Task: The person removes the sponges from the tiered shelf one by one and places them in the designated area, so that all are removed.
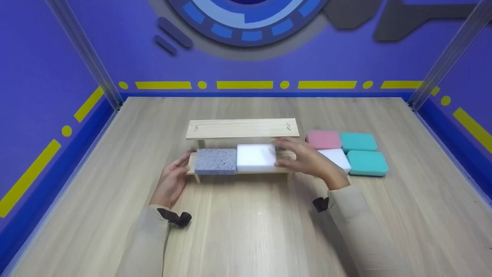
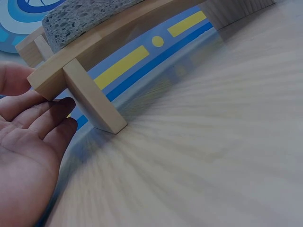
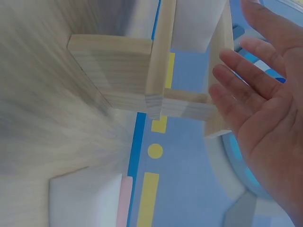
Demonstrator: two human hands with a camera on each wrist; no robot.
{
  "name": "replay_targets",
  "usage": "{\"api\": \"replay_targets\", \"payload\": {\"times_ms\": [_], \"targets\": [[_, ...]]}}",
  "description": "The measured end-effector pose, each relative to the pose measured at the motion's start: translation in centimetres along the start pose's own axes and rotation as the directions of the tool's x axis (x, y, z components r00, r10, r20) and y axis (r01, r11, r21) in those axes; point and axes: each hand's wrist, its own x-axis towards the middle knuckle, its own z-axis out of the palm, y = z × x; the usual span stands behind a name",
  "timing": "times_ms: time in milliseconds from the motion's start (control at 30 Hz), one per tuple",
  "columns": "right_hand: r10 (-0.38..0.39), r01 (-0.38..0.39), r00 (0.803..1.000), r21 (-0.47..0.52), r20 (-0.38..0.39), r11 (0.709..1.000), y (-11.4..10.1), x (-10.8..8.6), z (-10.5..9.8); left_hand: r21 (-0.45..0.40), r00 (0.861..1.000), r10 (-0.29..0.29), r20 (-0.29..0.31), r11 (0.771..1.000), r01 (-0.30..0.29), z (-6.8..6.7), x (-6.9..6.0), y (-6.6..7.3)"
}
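Observation:
A two-tier wooden rack (image 1: 242, 129) stands in the middle of the table. On its lower front step lie a speckled grey sponge (image 1: 215, 161) and, beside it to the right, a white sponge (image 1: 256, 157). My left hand (image 1: 171, 179) grips the left end of that step; in the left wrist view its fingers (image 2: 57, 120) lie under the board end. My right hand (image 1: 307, 159) is at the white sponge's right edge, thumb at the front and fingers behind. The right wrist view shows its fingers (image 3: 248, 78) fairly straight; whether they touch the sponge is unclear.
Right of the rack several more sponges lie grouped on the table (image 1: 246, 231): a pink one (image 1: 324, 139), two teal ones (image 1: 367, 163) and a white one (image 1: 335, 158) partly behind my right hand. Blue panels (image 1: 246, 69) wall the table at the back and sides.

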Motion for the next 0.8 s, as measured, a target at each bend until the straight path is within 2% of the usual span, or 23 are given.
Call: {"api": "replay_targets", "payload": {"times_ms": [233,467,800], "targets": [[0.025,-0.025,0.998,0.001,0.049,1.0,-0.4,0.5,0.5,-0.001,1.0,-0.005,-0.003,1.0,0.005,0.1,0.0,0.1],[-0.01,0.011,0.997,-0.006,0.078,1.0,-0.6,1.3,1.1,0.005,1.0,0.013,-0.004,1.0,-0.013,0.1,0.0,0.0],[0.025,-0.021,0.995,-0.043,0.101,0.999,-0.9,1.7,1.8,0.014,1.0,0.014,-0.006,1.0,-0.014,0.1,-0.1,0.0]]}}
